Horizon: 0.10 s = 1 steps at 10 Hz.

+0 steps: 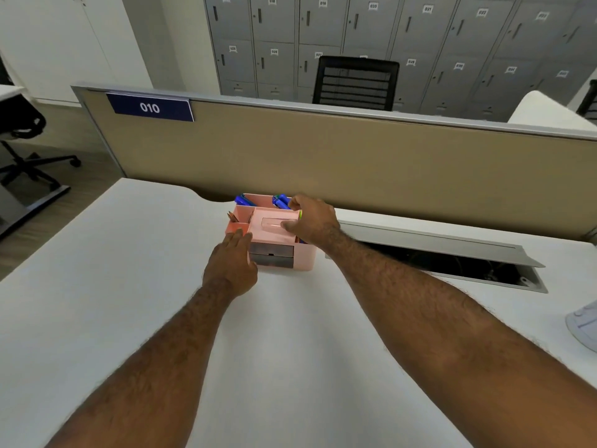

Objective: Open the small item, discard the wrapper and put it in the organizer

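A pink desk organizer stands on the white desk near the partition. It has two dark drawers in front, a flat top with a clear slot, and blue pens in the back compartments. My left hand lies flat against its front left corner with the fingers straight. My right hand is curled over its right side with the thumb on the top. A yellow-green sliver shows beside my right fingers. No wrapper is visible.
The beige partition with a blue "010" sign runs right behind the organizer. An open cable tray lies in the desk to the right. A white object sits at the right edge. A black chair stands beyond the partition.
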{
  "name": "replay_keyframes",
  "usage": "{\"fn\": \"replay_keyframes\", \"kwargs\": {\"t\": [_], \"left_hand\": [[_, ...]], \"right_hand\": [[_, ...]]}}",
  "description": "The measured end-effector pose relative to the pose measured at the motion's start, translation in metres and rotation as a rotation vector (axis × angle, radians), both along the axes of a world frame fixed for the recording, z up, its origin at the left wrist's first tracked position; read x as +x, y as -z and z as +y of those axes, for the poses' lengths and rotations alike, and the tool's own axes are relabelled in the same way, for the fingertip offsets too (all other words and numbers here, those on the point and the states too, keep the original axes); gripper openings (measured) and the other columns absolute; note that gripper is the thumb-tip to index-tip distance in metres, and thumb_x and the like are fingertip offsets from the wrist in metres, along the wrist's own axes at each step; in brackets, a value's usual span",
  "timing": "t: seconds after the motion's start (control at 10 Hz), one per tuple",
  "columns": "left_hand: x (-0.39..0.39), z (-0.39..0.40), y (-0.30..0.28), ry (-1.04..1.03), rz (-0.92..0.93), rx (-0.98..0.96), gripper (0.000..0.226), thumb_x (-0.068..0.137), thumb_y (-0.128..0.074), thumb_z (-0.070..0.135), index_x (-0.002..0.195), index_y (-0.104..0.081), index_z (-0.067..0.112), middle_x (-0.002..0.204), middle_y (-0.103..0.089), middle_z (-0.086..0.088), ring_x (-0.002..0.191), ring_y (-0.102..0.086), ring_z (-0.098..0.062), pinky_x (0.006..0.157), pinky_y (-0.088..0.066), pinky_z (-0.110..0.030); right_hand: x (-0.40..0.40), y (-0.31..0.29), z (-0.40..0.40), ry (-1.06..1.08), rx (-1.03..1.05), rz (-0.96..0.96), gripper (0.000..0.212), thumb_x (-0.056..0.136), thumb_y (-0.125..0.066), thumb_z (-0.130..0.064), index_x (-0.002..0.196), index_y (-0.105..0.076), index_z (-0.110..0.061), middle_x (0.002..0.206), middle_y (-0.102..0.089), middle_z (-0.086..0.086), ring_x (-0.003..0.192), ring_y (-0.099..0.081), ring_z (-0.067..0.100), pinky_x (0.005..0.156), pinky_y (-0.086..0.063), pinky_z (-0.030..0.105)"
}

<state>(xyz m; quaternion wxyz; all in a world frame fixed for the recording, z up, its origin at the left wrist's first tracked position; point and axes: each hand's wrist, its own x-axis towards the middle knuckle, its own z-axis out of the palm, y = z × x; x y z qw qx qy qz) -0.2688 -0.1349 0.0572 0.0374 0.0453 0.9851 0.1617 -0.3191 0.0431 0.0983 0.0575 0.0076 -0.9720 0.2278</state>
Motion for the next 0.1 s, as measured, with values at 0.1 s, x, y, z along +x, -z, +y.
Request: {"fn": "replay_keyframes", "kwargs": {"t": [0.1], "left_hand": [[-0.002,-0.0039,-0.0019,0.019,-0.026,0.002,0.071,0.09,-0.06,0.021,0.152,-0.026,0.016,0.162,-0.026,-0.005,0.148,-0.028,-0.03,0.117,-0.03,-0.045]], "right_hand": [[0.0103,-0.0057,0.0104,0.033,-0.014,0.014,0.05,0.076,-0.072,-0.048,0.116,-0.056,-0.023,0.115,-0.067,-0.001,0.104,-0.059,0.022,0.09,-0.045,0.037]]}}
